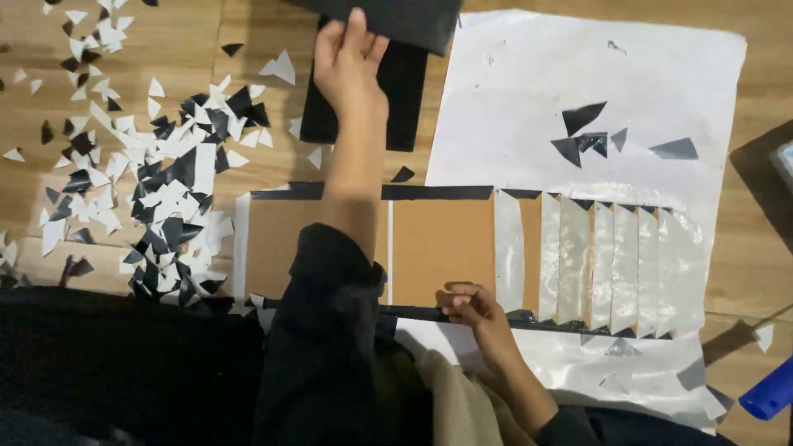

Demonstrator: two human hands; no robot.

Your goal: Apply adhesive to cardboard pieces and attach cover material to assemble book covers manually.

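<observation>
Head view: the left hand (351, 62) was stretched out toward the far edge of the wooden floor (248, 25), its fingers laid flat and closed on the near edge of a black sheet (396, 18) that was lifted over a second black sheet (388, 99) lying flat below it. The right hand (472, 307) was curled loosely, fingertips pressed on the near edge of a brown cardboard panel (442, 248); whether anything was pinched in it could not be told. The panel was bordered by black strips (413, 192) along its far edge and was covered on its right part by a row of glossy white strips (624, 268). A large white paper (529, 91) was spread beneath the panel, with a few black triangles (582, 117) lying on it. A heap of black and white triangular scraps (157, 182) was scattered over the floor's left side. A blue object (770, 392) was seen at the near right corner.
</observation>
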